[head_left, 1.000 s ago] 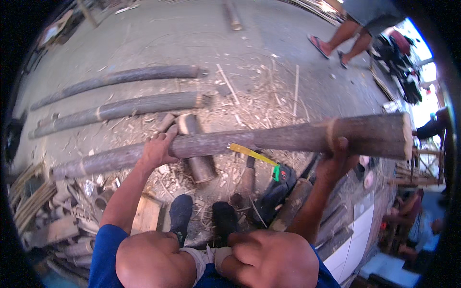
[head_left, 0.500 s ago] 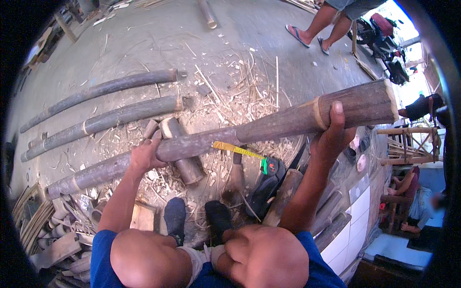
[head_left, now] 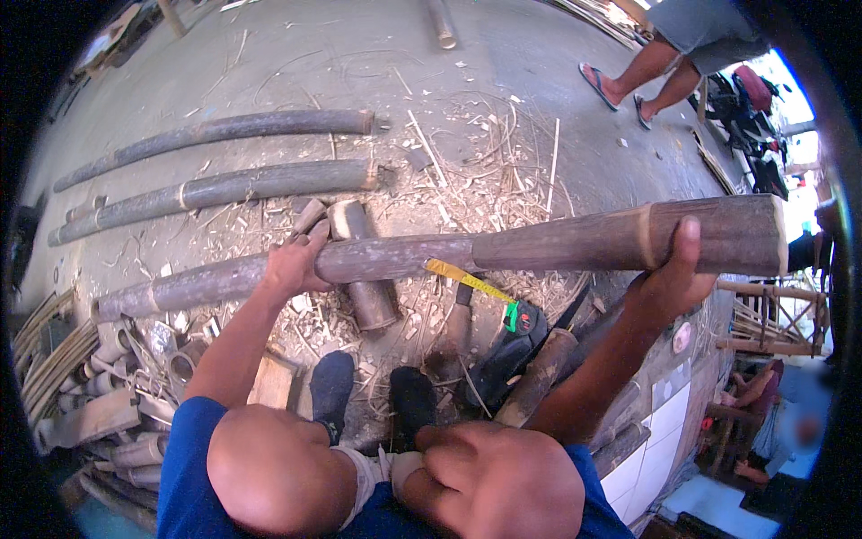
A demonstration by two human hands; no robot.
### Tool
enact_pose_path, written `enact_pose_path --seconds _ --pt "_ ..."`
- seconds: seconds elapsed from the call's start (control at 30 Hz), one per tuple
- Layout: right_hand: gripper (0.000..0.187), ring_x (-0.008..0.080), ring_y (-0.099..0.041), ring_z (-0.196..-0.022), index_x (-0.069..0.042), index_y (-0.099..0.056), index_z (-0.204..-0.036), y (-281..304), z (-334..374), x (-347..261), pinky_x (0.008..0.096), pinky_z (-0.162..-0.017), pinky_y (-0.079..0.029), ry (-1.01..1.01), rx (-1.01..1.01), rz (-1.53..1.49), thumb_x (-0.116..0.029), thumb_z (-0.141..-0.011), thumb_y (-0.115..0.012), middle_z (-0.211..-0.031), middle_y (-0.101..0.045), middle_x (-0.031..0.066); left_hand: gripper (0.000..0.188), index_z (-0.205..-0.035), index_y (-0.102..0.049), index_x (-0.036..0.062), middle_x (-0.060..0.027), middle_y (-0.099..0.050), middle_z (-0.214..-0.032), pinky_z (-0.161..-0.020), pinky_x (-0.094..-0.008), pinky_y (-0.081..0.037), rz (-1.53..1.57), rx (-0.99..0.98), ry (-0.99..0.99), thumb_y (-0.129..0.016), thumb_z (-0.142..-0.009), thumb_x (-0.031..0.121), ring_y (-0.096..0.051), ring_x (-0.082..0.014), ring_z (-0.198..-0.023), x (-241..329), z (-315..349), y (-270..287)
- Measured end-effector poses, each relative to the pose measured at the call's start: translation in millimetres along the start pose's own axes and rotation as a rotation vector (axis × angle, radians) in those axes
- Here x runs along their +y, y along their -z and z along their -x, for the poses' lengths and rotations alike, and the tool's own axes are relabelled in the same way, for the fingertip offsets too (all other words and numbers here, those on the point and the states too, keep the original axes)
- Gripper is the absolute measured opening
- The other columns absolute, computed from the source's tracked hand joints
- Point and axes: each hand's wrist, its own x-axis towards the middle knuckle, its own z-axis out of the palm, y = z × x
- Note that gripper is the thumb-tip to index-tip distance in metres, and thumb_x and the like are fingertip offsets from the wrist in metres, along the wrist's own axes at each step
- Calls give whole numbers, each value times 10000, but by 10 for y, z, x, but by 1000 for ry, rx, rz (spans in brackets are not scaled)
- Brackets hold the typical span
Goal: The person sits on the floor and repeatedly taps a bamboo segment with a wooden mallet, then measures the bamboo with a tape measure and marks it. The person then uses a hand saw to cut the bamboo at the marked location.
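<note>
A long, thick bamboo pole lies across in front of my knees, its cut end at the right. My left hand is closed round its left part. Near the thick right end, my right hand grips it from below, thumb pressed on the side. Beneath the pole, beside my left hand, is a short bamboo log. A tape measure lies on my side of the pole, its yellow blade pulled out, tip near the pole. A wooden-handled tool, partly hidden, is beside it.
Two bamboo poles lie at the left. Chips and strips litter the floor. Offcuts pile up at lower left. A standing person is at upper right, near a motorbike; a seated person is at right.
The pole has turned: its right end has come down and nearer to me, its left end has swung away. Both hands keep their grip. The whole view has shifted slightly.
</note>
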Motion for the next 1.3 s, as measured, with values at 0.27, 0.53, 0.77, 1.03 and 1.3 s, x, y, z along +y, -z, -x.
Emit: enact_pose_path --seconds 0.27,0.53,0.77,1.03,1.3 --pt "745 267 -642 -1095 120 -520 -1363 100 -78 114 396 -936 -571 -18 -87 -6 -166 -799 -913 -1289 -646 187 1122 -1538 -437 230 -136 -665 -1257 -934 -639 -497 21 107 -74 -932 -561 470 -647 -393 -1189 -36 34 -99" --pt "786 290 -663 -1064 127 -521 -1347 -116 -240 -314 395 -928 -578 -90 -92 32 -260 -799 -930 -1280 -659 222 1153 -1570 -394 229 -152 -648 -1293 -967 -640 -493 -15 75 -52 -927 -583 499 -635 -382 -1217 -24 -3 -64" --pt "775 344 -716 -1038 29 -522 -1346 134 -619 -1079 456 -933 -570 -106 -482 609 -375 -796 -890 -1191 -717 221 1152 -1574 -392 216 -157 -636 -1349 -1059 -640 -450 23 35 -16 -923 -596 514 -592 -370 -1294 8 7 -18" --pt "964 442 -718 -1072 -82 -451 -1466 1413 344 -19 538 -937 -550 -600 -1064 1664 -520 -715 -867 -1161 -737 244 1066 -1497 -481 181 -143 -640 -1334 -1030 -588 -478 -20 134 -36 -930 -581 492 -594 -348 -1293 -4 50 -108" --pt "967 461 -698 -1108 -24 -431 -1487 3107 978 437 544 -952 -535 -981 -1131 1636 -567 -779 -802 -1179 -721 287 1014 -1446 -573 150 -152 -671 -1290 -981 -484 -538 78 79 -96 -937 -557 476 -665 -382 -1158 120 -16 113"
